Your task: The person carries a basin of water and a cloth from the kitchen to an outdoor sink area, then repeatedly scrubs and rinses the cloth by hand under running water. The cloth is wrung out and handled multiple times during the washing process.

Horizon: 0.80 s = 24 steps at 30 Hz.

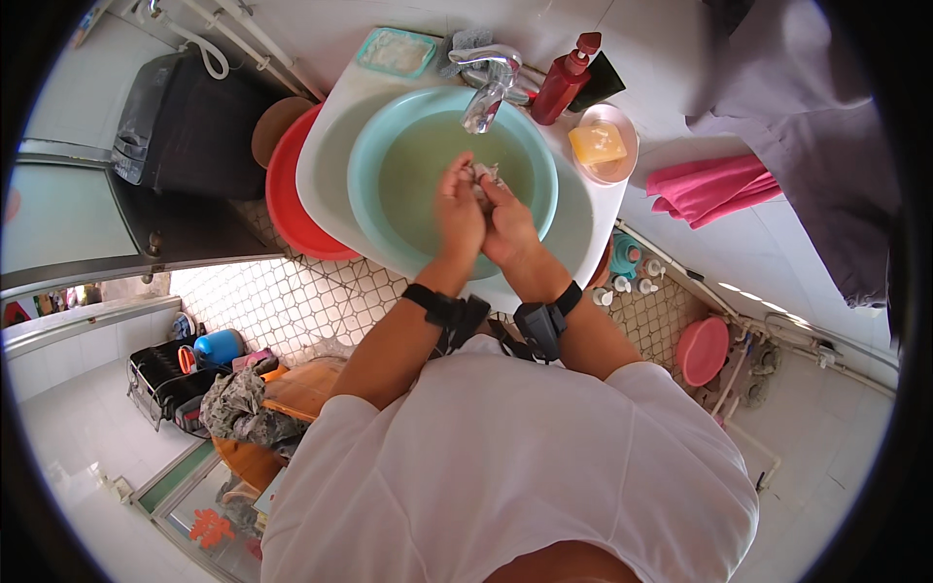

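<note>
A light-blue plastic basin (362,171) of cloudy greenish water stands in a white washbasin (321,157). Over the water, below a chrome faucet (490,91), my left hand (461,218) and my right hand (510,222) are pressed together around a small, wet, pale cloth (484,175). The fingers of my left hand are partly blurred, and both hands hide much of the cloth. Black straps with dark devices are on both wrists.
At the sink's right corner, a yellow soap bar (598,142) lies in a pink dish (625,164) near a red pump bottle (560,87). A turquoise tray (397,52) is at the back left. A red basin (291,211) sits below left; pump bottles (645,286) stand on the floor at right.
</note>
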Tool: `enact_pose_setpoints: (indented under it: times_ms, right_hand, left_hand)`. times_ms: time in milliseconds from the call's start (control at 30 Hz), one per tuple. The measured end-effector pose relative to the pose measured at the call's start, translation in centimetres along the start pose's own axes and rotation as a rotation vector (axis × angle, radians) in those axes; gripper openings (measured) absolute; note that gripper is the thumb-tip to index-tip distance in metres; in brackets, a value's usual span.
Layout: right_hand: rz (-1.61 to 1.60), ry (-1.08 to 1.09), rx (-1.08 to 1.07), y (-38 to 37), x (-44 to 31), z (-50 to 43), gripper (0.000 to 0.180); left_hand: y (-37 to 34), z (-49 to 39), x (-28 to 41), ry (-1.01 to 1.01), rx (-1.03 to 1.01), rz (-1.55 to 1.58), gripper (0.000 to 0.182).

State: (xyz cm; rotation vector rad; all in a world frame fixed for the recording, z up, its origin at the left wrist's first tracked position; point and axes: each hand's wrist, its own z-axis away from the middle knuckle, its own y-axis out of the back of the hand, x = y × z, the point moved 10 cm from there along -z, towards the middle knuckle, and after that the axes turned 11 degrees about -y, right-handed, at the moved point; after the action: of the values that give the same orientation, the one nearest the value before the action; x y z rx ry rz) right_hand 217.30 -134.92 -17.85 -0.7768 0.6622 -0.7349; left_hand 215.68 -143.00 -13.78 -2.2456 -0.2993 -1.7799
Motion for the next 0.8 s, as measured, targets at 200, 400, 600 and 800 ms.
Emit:
enact_pose_setpoints:
  times_ms: [200,400,600,800]
  right_hand:
    - [-0.164,0.012,-0.133,-1.6,-1.0,-0.1,0.038]
    - [-0.159,0.091,-0.158,-2.2,-1.9,-0.4,0.042]
    - [-0.023,0.206,-0.223,-3.3,-3.4,0.2,0.037]
    - [-0.142,0.13,-0.284,-4.0,-4.2,1.1,0.042]
  left_hand:
    - [1.9,-1.3,-5.1,0.416,0.318,0.697,0.032]
    - [0.5,1.6,-5.1,0.587,0.309,0.777,0.034]
    - [-0.6,1.6,-4.3,0.491,0.158,0.618,0.028]
    - [2.4,0.0,-5.7,0.562,0.087,0.543,0.029]
